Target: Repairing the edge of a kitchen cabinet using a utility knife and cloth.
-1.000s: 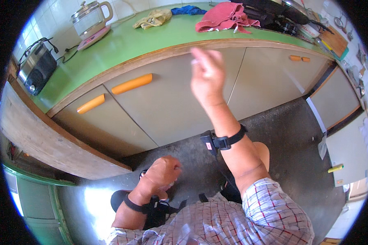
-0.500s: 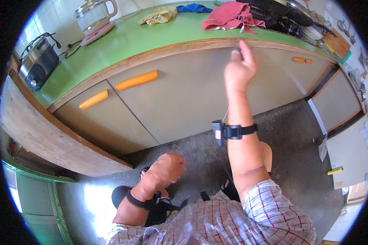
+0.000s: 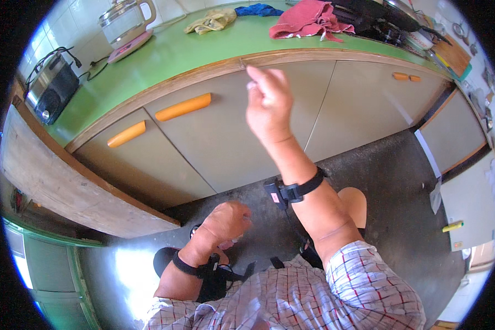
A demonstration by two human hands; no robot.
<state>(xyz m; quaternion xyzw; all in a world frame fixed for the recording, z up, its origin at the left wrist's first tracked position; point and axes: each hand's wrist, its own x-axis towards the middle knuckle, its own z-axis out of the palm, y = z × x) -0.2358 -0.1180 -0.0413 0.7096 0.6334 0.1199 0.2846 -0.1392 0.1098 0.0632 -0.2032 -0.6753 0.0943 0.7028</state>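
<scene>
My right hand (image 3: 269,107) is raised in front of the wooden edge of the green counter (image 3: 165,58). Its fingers are pinched together, with the fingertips close to that edge. A small thin thing seems to stick out past them, too fine to name. Lower down, my left hand (image 3: 228,223) hangs above the floor in front of my body, its fingers curled in. Something pale shows under it, but its kind cannot be made out. Beyond the right hand stand the beige cabinet doors (image 3: 231,137) with an orange handle (image 3: 183,106).
On the counter stand a toaster (image 3: 52,88) and a glass kettle (image 3: 124,25). A cream cloth (image 3: 210,22), a blue cloth (image 3: 258,10) and a red cloth (image 3: 308,22) lie farther along. A black wok (image 3: 363,14) is at the right. A wooden panel (image 3: 82,176) rises at my left.
My right hand has moved left along the counter edge, away from the spot below the red cloth, and slightly down. The left hand has hardly moved.
</scene>
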